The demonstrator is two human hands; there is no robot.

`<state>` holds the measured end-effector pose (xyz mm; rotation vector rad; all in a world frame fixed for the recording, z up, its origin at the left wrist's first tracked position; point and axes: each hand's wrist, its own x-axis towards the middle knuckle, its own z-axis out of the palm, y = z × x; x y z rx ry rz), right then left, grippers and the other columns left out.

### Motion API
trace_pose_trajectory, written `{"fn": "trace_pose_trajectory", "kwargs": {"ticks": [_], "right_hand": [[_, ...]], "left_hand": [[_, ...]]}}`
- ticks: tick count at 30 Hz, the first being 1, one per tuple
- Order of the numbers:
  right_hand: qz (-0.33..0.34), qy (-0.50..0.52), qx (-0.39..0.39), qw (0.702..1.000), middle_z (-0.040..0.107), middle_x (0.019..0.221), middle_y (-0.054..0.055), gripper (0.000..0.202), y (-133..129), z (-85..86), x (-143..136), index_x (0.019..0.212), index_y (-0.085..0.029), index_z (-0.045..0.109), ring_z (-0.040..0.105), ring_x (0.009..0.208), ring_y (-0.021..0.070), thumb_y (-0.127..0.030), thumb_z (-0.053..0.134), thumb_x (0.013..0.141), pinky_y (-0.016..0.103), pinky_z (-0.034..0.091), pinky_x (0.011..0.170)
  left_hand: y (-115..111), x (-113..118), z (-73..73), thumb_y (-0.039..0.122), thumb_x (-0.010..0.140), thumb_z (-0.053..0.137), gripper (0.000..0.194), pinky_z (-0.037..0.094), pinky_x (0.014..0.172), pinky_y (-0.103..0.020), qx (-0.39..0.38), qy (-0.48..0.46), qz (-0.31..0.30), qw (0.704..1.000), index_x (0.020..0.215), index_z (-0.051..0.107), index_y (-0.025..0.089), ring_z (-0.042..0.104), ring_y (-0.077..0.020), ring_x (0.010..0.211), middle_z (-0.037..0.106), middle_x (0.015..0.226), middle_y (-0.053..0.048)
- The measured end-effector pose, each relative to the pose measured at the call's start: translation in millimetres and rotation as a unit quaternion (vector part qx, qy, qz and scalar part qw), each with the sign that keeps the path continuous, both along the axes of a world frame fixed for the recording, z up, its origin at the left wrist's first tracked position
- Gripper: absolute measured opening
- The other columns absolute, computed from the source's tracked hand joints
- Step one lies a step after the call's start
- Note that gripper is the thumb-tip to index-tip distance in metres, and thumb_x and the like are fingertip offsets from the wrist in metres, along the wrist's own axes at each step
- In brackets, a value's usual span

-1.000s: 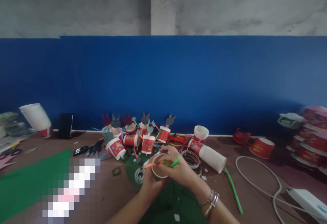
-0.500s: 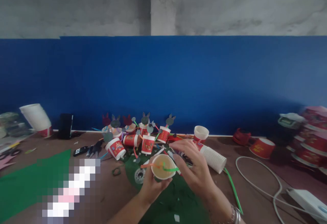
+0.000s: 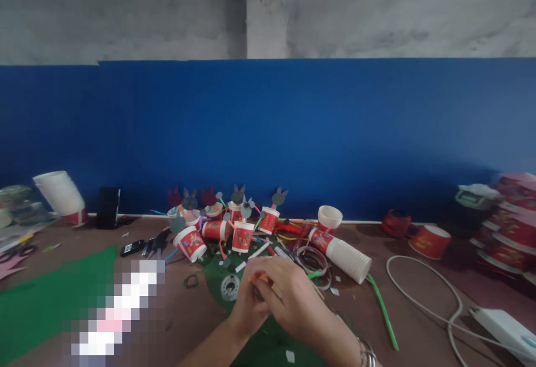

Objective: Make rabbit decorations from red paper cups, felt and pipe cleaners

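My left hand (image 3: 247,306) is curled low over the table's middle, closed round a paper cup that the fingers now hide almost wholly. Over it lies my right hand (image 3: 290,291), fingers bent down and closed at the cup's mouth. A bit of orange straw (image 3: 260,277) shows between the fingers of both hands. Past the right knuckles a short green strip (image 3: 315,274) sticks out; whether it joins the cup, I cannot tell. Behind my hands stand several red and white paper cups (image 3: 242,237) with straw arms and grey paper animal heads (image 3: 238,194).
A stack of paper cups (image 3: 347,258) lies to the right, near a clear tape roll (image 3: 313,265) and a green straw (image 3: 383,311). A white tape roll (image 3: 230,287), a marker (image 3: 252,256) and green paper (image 3: 58,294) are at left. A white cable (image 3: 422,294) curls at right.
My right hand has moved left and down over the cup, its fingers closing there. The cup's open mouth, seen before with orange and green straws, is now covered by my hands.
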<state>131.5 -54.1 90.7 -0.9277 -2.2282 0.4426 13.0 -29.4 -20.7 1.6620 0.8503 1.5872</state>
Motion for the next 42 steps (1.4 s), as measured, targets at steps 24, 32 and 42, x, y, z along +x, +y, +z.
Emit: {"fn": "trace_pose_trajectory", "kwargs": {"ticks": [24,32,42], "right_hand": [[-0.060,-0.085,-0.059,0.993,0.064,0.080,0.000,0.024,16.0,-6.9,11.1,0.070,-0.021,0.065,0.057,0.076,0.0120,-0.009,0.045,0.077,0.021,0.037,0.073],[-0.091,-0.084,-0.061,0.990,0.063,0.078,0.001,0.024,13.8,-7.4,8.8,0.069,-0.021,0.066,0.056,0.074,0.0135,-0.010,0.046,0.077,0.023,0.037,0.070],[-0.129,-0.100,-0.070,0.984,0.062,0.076,0.002,0.021,12.3,-6.9,5.9,0.066,-0.020,0.061,0.054,0.070,0.0137,-0.010,0.045,0.076,0.023,0.034,0.064]], "left_hand": [[0.7,-2.4,1.8,0.034,0.069,0.070,0.051,0.043,0.087,-0.036,0.007,0.009,-0.015,1.000,0.113,0.048,0.023,0.053,-0.0238,0.100,0.052,0.109,-0.006],[0.5,-3.0,3.0,0.034,0.068,0.069,0.053,0.044,0.082,-0.035,-0.009,0.030,-0.010,0.999,0.115,0.048,0.022,0.053,-0.0242,0.098,0.053,0.109,-0.006],[1.7,-3.6,-3.5,0.030,0.069,0.070,0.054,0.045,0.079,-0.033,0.005,0.057,0.008,0.998,0.117,0.046,0.023,0.051,-0.0243,0.099,0.050,0.110,-0.007]]}}
